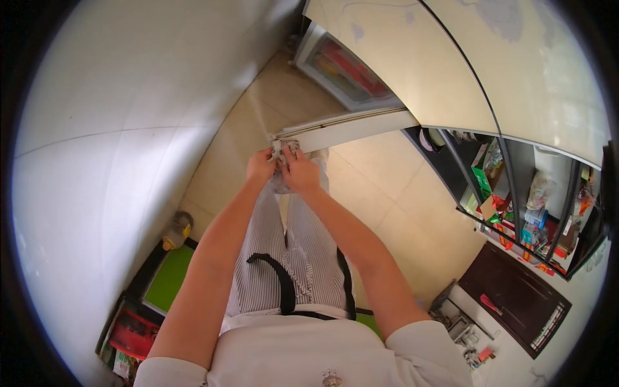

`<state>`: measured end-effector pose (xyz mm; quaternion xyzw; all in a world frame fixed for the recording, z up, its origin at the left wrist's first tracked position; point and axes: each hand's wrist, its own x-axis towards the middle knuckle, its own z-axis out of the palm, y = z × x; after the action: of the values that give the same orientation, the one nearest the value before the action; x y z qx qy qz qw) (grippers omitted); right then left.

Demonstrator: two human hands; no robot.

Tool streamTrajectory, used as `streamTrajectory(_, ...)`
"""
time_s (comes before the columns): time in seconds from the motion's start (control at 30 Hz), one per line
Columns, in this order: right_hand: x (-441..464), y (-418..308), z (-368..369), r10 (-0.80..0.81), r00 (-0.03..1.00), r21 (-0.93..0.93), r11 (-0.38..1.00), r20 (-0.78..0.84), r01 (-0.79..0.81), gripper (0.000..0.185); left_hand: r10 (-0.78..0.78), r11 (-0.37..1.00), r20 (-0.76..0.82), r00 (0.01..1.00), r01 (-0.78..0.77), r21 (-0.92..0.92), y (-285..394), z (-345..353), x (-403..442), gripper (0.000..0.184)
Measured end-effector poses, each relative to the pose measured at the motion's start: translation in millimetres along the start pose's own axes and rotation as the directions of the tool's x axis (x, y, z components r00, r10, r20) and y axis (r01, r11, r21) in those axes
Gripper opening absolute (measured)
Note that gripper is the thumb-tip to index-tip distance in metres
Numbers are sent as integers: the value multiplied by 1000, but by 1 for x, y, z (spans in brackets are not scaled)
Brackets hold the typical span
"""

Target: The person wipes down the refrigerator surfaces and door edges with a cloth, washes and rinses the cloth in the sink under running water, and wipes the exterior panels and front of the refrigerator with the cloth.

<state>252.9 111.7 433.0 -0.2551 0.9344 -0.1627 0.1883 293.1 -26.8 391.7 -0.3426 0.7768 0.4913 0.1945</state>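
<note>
Both my hands are together in front of me, at the near end of a long white panel (361, 130) that looks like the edge of an open door. A crumpled greyish-white cloth (282, 187) is bunched between them, part of it hanging below. My left hand (260, 166) has its fingers closed on the cloth's left side. My right hand (300, 171) grips it from the right, thumb and fingers bent over the folds. The cloth's upper part lies against or very close to the panel's end; exact contact is hard to see.
Cream cabinet-like fronts (400, 45) rise at the upper right. Below them, dark shelves (509, 187) hold several packets and boxes. A clear-fronted compartment (345, 68) shows red and green contents. A pale wall (116, 129) runs along the left; a yellow-grey item (175, 231) stands by it.
</note>
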Motion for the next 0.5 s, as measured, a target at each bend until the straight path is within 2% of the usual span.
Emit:
streamTrajectory(0.13,5,23,-36,9,999,-25,1000,31,-9,45,16,999,20,1000,-15,-30,-12,7,6,42)
streamTrajectory(0.17,5,40,-31,29,999,-93,995,-36,-32,45,47,998,16,999,-47,-45,-18,11,11,43)
streamTrajectory(0.27,7,48,-52,237,966,-125,967,102,-224,49,118,990,-9,993,-118,-73,-30,16,18,44)
streamTrajectory(0.3,5,44,-39,245,970,-123,962,2,-243,50,128,989,-17,992,-129,-72,-27,13,15,45)
streamTrajectory(0.33,4,37,-28,251,968,-98,963,-28,-253,49,140,987,-25,990,-141,-70,-19,10,11,45)
streamTrajectory(0.4,7,20,-12,265,960,-42,962,-93,-270,48,41,999,31,999,-41,-6,1,-4,3,45)
streamTrajectory(0.43,7,13,-10,195,980,-105,974,-39,-198,48,-8,999,57,998,6,31,8,-9,1,45)
streamTrajectory(0.5,8,6,-9,50,998,-105,993,35,-46,47,89,995,-31,996,-87,46,-15,5,12,43)
